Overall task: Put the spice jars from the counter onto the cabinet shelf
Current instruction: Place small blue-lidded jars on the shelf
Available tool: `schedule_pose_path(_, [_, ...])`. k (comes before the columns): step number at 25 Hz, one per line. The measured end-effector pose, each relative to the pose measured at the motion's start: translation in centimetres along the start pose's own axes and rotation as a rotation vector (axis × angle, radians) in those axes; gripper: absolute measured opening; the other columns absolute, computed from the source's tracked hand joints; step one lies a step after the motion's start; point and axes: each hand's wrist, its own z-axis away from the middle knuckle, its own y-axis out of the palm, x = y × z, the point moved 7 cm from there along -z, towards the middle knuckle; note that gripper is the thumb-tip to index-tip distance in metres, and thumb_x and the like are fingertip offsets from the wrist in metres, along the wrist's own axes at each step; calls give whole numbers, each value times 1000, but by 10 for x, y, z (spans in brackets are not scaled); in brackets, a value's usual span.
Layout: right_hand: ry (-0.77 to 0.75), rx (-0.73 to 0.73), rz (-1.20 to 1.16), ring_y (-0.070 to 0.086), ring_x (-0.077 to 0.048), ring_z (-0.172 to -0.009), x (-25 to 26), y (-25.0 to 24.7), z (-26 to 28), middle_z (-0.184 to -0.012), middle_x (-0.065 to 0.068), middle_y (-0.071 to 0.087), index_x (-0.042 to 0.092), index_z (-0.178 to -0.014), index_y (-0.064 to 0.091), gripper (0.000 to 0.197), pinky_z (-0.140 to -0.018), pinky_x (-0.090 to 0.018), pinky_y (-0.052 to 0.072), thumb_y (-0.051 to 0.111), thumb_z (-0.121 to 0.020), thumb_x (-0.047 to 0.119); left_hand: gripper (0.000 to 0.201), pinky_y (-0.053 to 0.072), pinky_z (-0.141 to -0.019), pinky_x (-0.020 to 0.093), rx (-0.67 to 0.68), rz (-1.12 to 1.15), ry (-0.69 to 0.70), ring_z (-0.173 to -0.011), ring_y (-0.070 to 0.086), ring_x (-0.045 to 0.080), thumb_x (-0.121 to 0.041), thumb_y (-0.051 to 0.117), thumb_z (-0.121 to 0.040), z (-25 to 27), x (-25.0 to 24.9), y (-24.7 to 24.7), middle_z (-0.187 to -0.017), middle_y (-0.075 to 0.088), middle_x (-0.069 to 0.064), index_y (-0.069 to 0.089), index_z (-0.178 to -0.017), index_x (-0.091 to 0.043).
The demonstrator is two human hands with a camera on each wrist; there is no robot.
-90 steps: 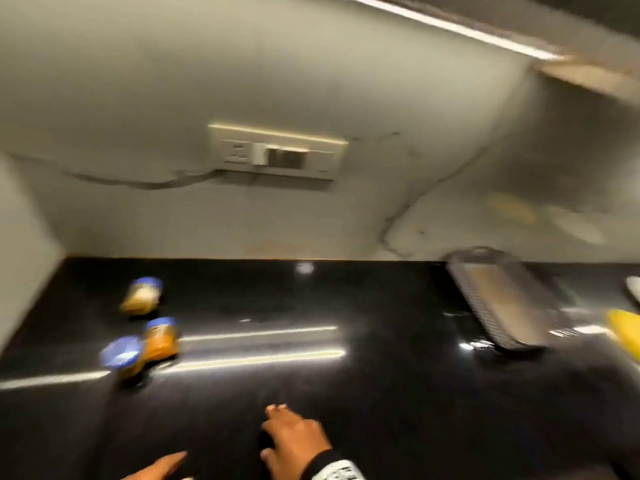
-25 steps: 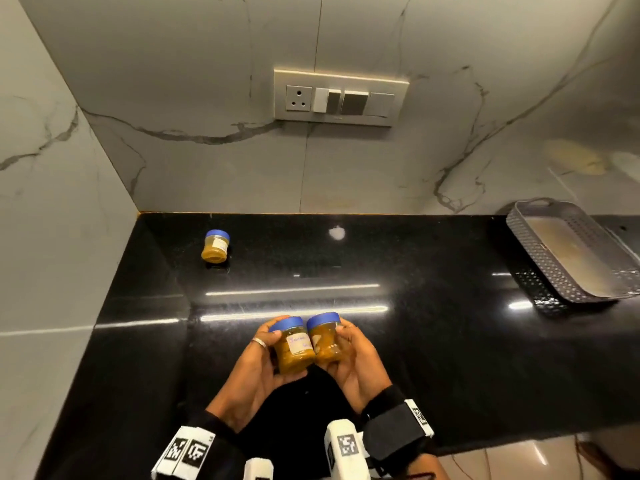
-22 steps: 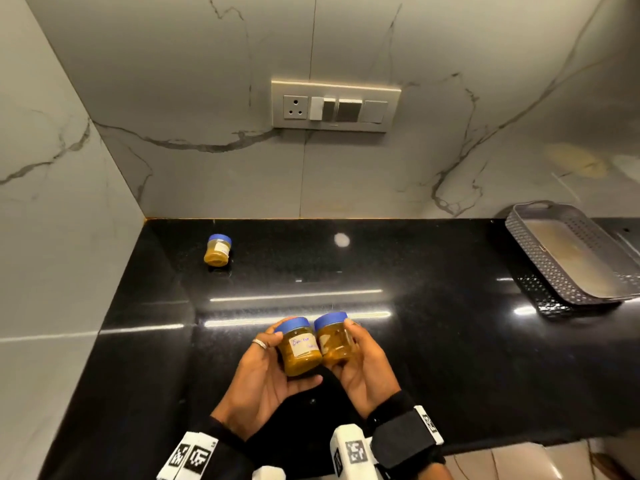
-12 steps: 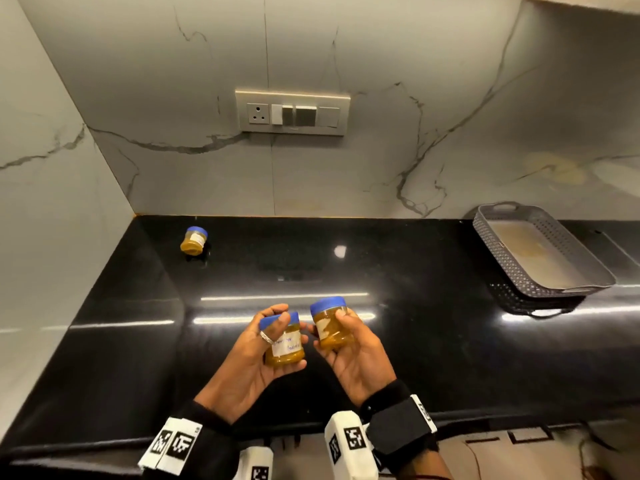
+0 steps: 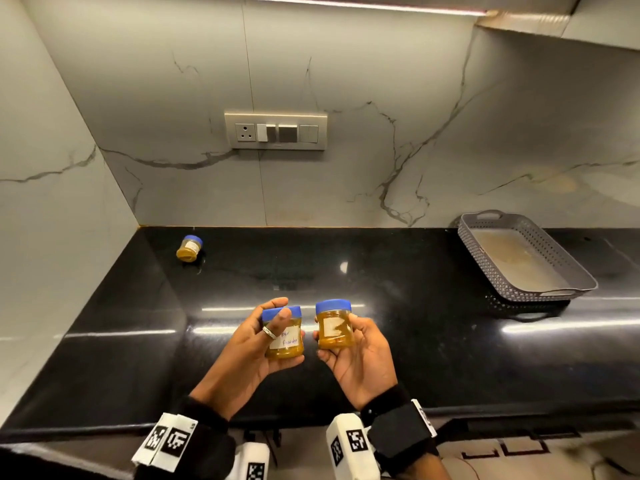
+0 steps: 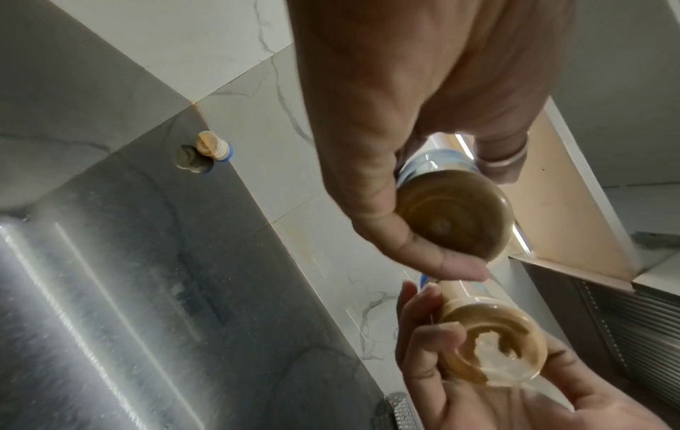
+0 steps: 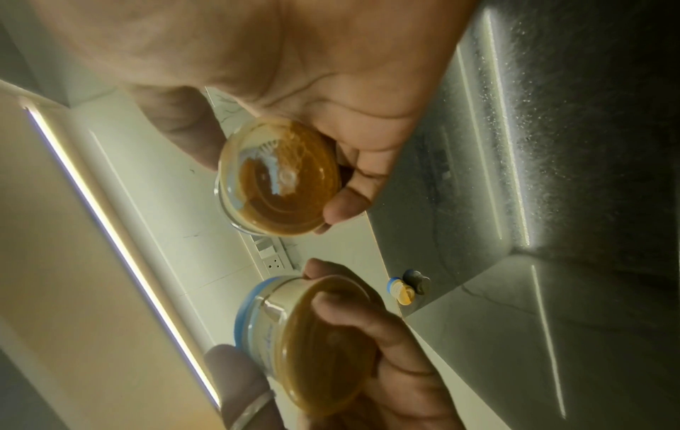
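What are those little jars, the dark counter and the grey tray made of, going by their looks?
Jars: clear, glossy bodies, probably plastic though glass is possible, since the yellow-brown powder shows through the base; the blue lids look like plastic.
Counter: polished black stone, perhaps granite, since it mirrors the light strips sharply.
Tray: matte grey plastic, judging by its moulded perforated walls and cut-out handles.

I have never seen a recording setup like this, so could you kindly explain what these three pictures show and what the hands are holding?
No machine here: a person wears one camera on the head and one on each wrist. The head view looks down at a black counter. The left hand grips a blue-lidded spice jar with a handwritten label; the right hand grips a similar jar. The wrist views look along each palm and show the jar bottoms from below. A third jar stands near the back left corner, and a grey basket tray sits at the right.
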Motion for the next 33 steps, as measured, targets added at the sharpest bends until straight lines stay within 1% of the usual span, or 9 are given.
schedule_pose_path(5, [-64, 40, 110, 64, -28, -91, 19, 5, 1, -103, -19, 62, 0, -129, 54, 58, -71, -34, 55, 66, -87, 38, 93, 59, -78, 33, -11, -242, 98, -98, 71, 24, -70, 82, -44, -6, -20, 13, -108, 71, 5, 58, -123, -25])
schedule_pose_path(10, [-151, 108, 391, 62, -28, -91, 56, 28, -18, -107, -20, 60, 8, -129, 52, 72, -73, -34, 53, 80, -70, 38, 96, 59, -74, 33, 70, -334, 178, -97, 71, 27, -58, 90, -41, -29, -61, 32, -106, 72, 6, 58, -122, -18])
schedule_pose_path(13, [-290, 87, 680, 67, -26, -101, 106, 56, -29, -119, -17, 61, 20, -131, 46, 71, -81, -35, 56, 79, -73, 42, 99, 59, -72, 27, 122, -457, 206, -96, 72, 21, -57, 91, -33, -50, -104, 54, -106, 71, 4, 58, -118, -20])
schedule_pose_path(16, [-548, 76, 890, 66, -12, -98, 183, 109, -25, -116, -7, 59, 27, -131, 38, 62, -78, -24, 55, 69, -79, 39, 72, 57, -71, 20, 167, -600, 332, -97, 70, 17, -44, 90, -52, -71, -168, 85, -107, 70, 2, 58, -114, -26])
schedule_pose_path(18, [-726, 69, 1009, 66, -9, -95, 235, 151, -14, -115, -3, 57, 32, -133, 31, 59, -77, -20, 54, 61, -83, 41, 45, 56, -74, 16, 141, -778, 499, -99, 67, 12, -18, 79, -75, -80, -222, 113, -108, 66, -6, 55, -109, -34])
schedule_pose_path(20, [-906, 66, 1052, 68, -6, -90, 281, 191, 0, -111, 2, 59, 31, -137, 29, 55, -74, -16, 53, 57, -90, 36, 45, 55, -83, 21, 102, -871, 680, -102, 63, 9, -6, 75, -79, -82, -275, 140, -111, 64, -10, 57, -108, -35])
schedule_pose_path(24, [-1218, -6, 1119, 69, -7, -87, 358, 261, 32, -109, 6, 61, 27, -130, 37, 50, -72, -20, 55, 62, -88, 37, 50, 47, -79, 18, 83, -952, 904, -101, 59, 2, -37, 77, -74, -66, -366, 195, -111, 59, -21, 56, -120, -38])
schedule_pose_path(28, [-1235, -18, 1193, 71, -5, -82, 401, 303, 28, -108, 4, 58, 21, -124, 42, 44, -70, -19, 56, 66, -89, 29, 52, 47, -76, 17, 112, -1092, 987, -95, 57, 2, -52, 67, -78, -75, -425, 232, -111, 58, -15, 54, -125, -33])
schedule_pose_path(33, [-1132, -124, 1454, 68, -11, -87, 429, 313, -25, -108, 3, 55, 20, -121, 42, 41, -71, -22, 56, 68, -88, 23, 49, 55, -89, 39, 147, -1292, 874, -96, 62, 14, -49, 66, -83, -132, -446, 248, -111, 63, -4, 54, -124, -26])
